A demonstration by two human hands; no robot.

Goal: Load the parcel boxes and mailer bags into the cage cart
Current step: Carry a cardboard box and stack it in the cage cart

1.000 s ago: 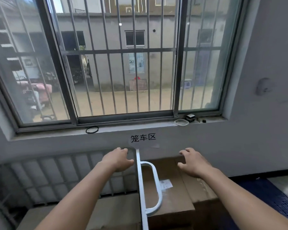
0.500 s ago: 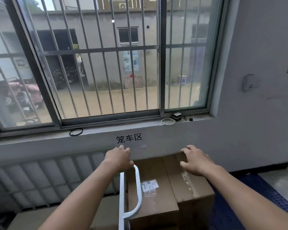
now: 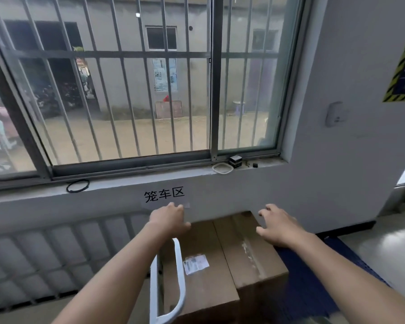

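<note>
One parcel box (image 3: 208, 277) seemingly outside our cage cart (image 3: 56, 253).
Right grip (image 3: 278, 224) spread at its one-o'clock corner; left grip (image 3: 168, 218) unclear.

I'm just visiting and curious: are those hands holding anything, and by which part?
Not certain. The left hand and right hand sit at the cardboard box's far top corners, fingers bent, but no clear grip shows.
</note>
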